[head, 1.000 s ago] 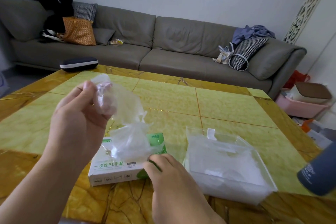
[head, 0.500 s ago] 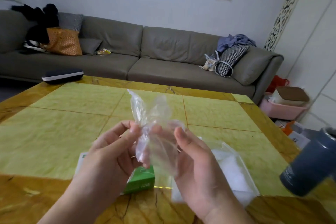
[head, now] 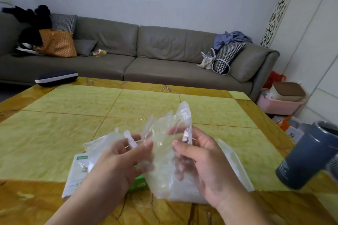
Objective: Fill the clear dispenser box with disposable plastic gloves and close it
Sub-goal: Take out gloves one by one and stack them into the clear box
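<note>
While both hands, left [head: 126, 153] and right [head: 197, 153], pinch the gloves [head: 168, 133] above the dispenser box [head: 237, 166] at 5 o'clock, slippery film may slide loose and miss it.

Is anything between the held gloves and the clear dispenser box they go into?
Nothing visible. Both the left hand and right hand hold the plastic gloves directly over the clear dispenser box, whose top looks open. The glove carton sits off to its left.

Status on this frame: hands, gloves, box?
Left hand and right hand both hold clear gloves above table. Dispenser box underneath, open. Nothing in the way.
</note>
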A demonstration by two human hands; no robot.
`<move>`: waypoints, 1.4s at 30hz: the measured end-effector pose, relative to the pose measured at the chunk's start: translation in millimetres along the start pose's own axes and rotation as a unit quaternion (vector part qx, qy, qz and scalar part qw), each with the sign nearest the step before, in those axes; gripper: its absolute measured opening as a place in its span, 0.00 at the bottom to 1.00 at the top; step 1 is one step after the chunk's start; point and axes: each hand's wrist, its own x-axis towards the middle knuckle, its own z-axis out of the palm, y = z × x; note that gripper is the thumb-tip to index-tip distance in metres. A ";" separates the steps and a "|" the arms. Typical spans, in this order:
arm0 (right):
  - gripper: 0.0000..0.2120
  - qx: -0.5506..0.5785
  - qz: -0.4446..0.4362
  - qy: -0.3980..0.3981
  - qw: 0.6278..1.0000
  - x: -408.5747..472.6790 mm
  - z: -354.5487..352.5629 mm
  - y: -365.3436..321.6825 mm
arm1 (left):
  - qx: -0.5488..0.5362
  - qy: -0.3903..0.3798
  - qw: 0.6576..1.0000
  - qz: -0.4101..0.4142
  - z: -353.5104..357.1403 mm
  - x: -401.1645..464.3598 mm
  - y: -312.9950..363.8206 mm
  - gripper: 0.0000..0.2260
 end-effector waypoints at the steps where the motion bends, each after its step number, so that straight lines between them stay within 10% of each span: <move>1: 0.09 0.001 0.000 0.003 1.000 0.4 -1.1 -1.3 | 0.003 0.002 1.000 0.014 -1.3 0.3 1.2 0.16; 11: 0.10 0.008 -0.026 0.126 0.992 6.6 -15.7 -3.9 | 0.081 0.026 0.992 0.093 -9.7 -0.9 9.1 0.08; 18: 0.10 -0.029 0.016 0.064 0.997 5.3 -21.3 -5.3 | 0.133 -0.026 0.988 0.070 -4.3 -4.2 9.0 0.05; 24: 0.13 0.133 -0.028 0.119 0.984 12.6 -37.9 -8.0 | 0.166 -0.011 0.984 0.056 -5.4 -2.2 6.0 0.11; 29: 0.06 0.109 -0.007 0.083 0.991 9.4 -37.4 -9.1 | 0.095 -0.070 0.991 -0.063 -3.3 -3.3 8.8 0.16; 33: 0.24 0.068 0.091 -0.024 0.993 5.2 -39.6 -9.5 | 0.169 0.032 0.983 0.057 2.7 0.8 1.1 0.17; 36: 0.17 -0.032 0.101 -0.067 0.992 -3.3 -40.4 -10.1 | 0.184 0.084 0.971 0.126 12.5 -1.1 -0.1 0.17; 38: 0.03 -0.045 0.051 -0.015 0.998 -5.4 -41.9 -11.9 | 0.160 0.073 0.976 0.127 15.9 -1.5 -0.8 0.13; 42: 0.05 0.056 0.015 0.106 0.993 -3.5 -56.9 -17.6 | 0.148 0.007 0.985 0.087 19.3 -4.2 2.0 0.08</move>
